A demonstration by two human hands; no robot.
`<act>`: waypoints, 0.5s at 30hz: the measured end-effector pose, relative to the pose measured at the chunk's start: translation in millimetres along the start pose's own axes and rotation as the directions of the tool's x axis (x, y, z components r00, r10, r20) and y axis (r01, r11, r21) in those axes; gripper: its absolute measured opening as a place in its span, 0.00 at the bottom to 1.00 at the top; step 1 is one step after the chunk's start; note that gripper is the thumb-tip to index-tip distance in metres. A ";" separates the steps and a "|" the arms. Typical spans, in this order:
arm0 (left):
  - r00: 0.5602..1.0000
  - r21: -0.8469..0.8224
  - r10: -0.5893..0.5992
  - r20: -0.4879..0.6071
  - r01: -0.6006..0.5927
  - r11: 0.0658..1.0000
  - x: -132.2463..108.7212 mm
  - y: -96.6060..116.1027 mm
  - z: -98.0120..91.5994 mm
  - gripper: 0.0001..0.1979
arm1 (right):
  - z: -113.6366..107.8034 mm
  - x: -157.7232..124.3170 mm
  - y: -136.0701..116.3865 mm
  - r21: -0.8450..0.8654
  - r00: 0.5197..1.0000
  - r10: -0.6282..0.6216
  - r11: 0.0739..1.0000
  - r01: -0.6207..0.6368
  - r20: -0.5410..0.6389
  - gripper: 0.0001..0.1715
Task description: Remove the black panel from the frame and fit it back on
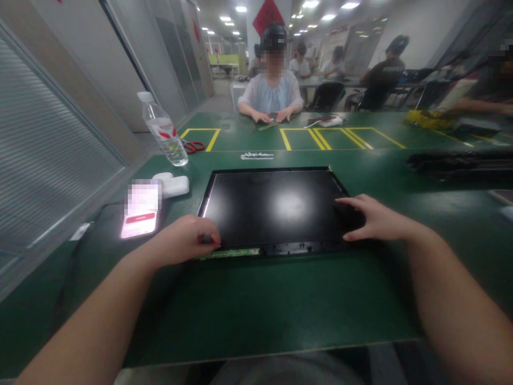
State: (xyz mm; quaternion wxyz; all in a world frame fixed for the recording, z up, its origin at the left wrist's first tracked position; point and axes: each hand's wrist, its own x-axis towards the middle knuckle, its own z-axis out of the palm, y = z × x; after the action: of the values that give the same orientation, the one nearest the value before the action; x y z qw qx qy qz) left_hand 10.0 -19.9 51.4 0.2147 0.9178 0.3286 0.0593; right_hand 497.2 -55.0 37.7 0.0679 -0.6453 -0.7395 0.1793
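Note:
A black flat display panel (276, 208) in a dark frame lies face up on the green table, with light glare on its glass. A green circuit strip (232, 252) runs along the left part of its near edge. At the panel's near left corner, my left hand (192, 238) is closed with its fingertips pinched together; a small dark patch shows between them, too unclear to name. My right hand (371, 216) is over the panel's right edge, thumb and fingers spread apart, holding nothing visible.
Left on the table (256, 305) are a lit phone (141, 211), a white case (175, 185), a water bottle (164, 131) and red-handled scissors (194, 146). White strips (257, 156) lie beyond the panel. Opposite sits a co-worker (272, 88). Dark parts (460, 166) lie right.

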 end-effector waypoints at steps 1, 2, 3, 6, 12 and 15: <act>1.000 -0.001 0.003 -0.001 -0.003 1.000 0.2 0.1 0.1 0.05 | 0.0 0.0 0.2 -0.001 1.000 -0.002 1.000 0.002 -0.001 0.57; 1.000 -0.002 0.005 -0.002 -0.005 1.000 0.3 0.3 0.2 0.05 | 0.0 -0.1 0.5 -0.002 1.000 -0.002 1.000 0.002 -0.003 0.57; 1.000 -0.001 0.005 -0.003 -0.005 1.000 0.3 0.5 0.2 0.05 | 0.2 0.0 0.9 -0.003 1.000 -0.001 1.000 0.001 -0.005 0.57; 1.000 0.003 0.002 -0.010 -0.002 1.000 0.3 1.5 0.2 0.05 | 0.6 0.2 1.8 0.000 1.000 0.001 1.000 -0.001 -0.011 0.58; 1.000 0.009 0.001 -0.012 -0.001 1.000 0.4 2.2 0.2 0.05 | 1.2 0.4 2.0 0.031 1.000 0.025 0.999 -0.025 -0.001 0.59; 1.000 0.014 0.003 -0.006 -0.002 1.000 0.5 1.8 0.3 0.06 | 2.1 0.6 3.7 0.024 1.000 0.013 1.000 -0.013 0.002 0.59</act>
State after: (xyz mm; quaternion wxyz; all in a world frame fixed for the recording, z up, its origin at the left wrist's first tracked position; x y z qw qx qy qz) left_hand 11.5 -21.0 51.9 0.2070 0.9196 0.3286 0.0600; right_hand 499.9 -54.4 34.3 0.0738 -0.6492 -0.7330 0.1892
